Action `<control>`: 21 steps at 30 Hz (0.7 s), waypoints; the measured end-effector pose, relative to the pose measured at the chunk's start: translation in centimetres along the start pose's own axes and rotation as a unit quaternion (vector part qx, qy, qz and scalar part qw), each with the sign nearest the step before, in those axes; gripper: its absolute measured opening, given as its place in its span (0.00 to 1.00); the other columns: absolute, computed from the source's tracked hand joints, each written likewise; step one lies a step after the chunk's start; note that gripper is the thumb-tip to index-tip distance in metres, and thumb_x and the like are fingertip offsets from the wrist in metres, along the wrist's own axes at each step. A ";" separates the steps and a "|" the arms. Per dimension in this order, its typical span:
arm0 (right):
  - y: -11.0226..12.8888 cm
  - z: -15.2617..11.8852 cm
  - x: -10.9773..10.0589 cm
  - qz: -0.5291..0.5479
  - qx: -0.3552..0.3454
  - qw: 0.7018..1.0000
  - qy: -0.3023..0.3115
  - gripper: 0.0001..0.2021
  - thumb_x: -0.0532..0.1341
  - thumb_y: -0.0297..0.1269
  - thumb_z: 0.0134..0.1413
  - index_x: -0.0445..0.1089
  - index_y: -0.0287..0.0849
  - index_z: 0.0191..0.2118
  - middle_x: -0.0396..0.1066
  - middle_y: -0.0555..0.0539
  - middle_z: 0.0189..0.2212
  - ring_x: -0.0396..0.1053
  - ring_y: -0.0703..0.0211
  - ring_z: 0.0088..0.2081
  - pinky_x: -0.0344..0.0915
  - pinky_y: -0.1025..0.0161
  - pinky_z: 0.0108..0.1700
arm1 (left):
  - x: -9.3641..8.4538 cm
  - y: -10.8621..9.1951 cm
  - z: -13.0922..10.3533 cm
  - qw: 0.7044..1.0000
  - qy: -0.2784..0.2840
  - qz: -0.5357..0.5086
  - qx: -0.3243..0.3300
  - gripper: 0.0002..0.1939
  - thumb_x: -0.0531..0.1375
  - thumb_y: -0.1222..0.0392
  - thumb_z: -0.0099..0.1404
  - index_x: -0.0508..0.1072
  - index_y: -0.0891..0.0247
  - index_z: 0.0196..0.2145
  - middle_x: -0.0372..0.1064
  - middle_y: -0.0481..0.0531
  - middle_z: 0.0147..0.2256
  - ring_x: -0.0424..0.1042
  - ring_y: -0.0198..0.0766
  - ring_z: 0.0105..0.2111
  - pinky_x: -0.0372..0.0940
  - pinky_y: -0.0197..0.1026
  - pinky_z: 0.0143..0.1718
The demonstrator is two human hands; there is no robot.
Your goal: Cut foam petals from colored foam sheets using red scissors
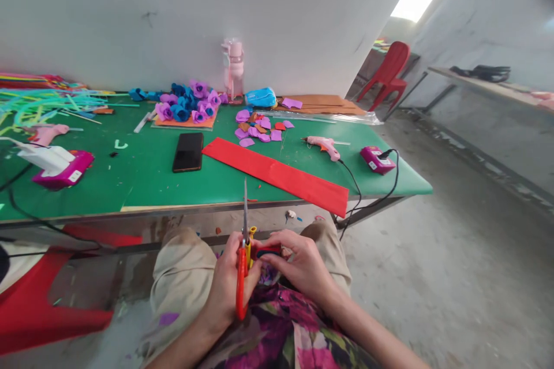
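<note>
Closed round red-handled scissors, the person's left hand grasps them above the lap, in the head view, with the blades pointing forward toward the table edge. Its fingers also bear on a yellow piece lying against the scissors; what that piece is cannot be told. The right hand pinches a small red and dark-blue piece between thumb and fingers, just beside the scissors.

Ahead stands a green-topped table. A red crepe-like paper strip lies slantwise across it, its right end hanging over the front edge. Left of the strip rests a black phone; behind it are cut petals, mostly purple, with some brown and red. Purple and blue paper flowers sit behind the phone, near a pink bottle and a blue packet. On the right lie a pink glue gun and a magenta power socket with a black plug in it. A second glue gun lies at the left.
</note>
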State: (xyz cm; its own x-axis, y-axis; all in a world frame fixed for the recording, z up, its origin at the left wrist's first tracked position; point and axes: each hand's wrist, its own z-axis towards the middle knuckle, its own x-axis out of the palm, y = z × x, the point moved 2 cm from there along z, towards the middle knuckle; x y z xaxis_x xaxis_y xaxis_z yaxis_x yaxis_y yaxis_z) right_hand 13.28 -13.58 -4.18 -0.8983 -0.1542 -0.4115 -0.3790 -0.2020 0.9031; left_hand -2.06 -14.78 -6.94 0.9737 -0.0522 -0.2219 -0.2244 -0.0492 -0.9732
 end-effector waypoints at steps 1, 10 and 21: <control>-0.1 0.0 0.0 0.011 0.020 1.000 -0.003 0.05 0.66 0.34 0.47 0.74 0.43 0.33 0.75 0.49 0.30 0.70 0.59 0.33 0.64 0.64 0.38 | 0.0 -0.1 0.0 1.000 0.011 0.013 0.005 0.13 0.61 0.63 0.53 0.64 0.60 0.37 0.69 0.48 0.36 0.71 0.37 0.36 0.65 0.39 0.39; -3.1 0.1 1.0 0.298 0.256 0.919 0.032 0.24 0.57 0.57 0.51 0.72 0.38 0.22 0.68 0.49 0.17 0.62 0.64 0.21 0.58 0.65 0.27 | 0.5 0.4 -0.1 0.984 0.027 -0.122 -0.128 0.16 0.60 0.57 0.51 0.62 0.62 0.37 0.67 0.48 0.32 0.71 0.37 0.30 0.68 0.40 0.34; -3.3 -0.5 2.8 0.396 0.257 0.881 0.005 0.16 0.72 0.44 0.34 0.69 0.41 0.27 0.72 0.52 0.22 0.66 0.64 0.24 0.61 0.65 0.30 | 0.7 0.3 0.3 0.980 -0.007 -0.143 -0.135 0.18 0.61 0.59 0.50 0.62 0.62 0.39 0.66 0.48 0.33 0.71 0.36 0.32 0.68 0.38 0.33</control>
State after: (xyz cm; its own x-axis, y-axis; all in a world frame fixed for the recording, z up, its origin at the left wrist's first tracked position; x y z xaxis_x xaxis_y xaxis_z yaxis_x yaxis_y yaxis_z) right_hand 12.10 -13.83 -8.40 -0.9250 -0.0591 0.3753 0.3138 0.4382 0.8423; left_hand -1.45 -14.49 -7.39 0.9983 0.0165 0.0553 0.0576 -0.3227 -0.9447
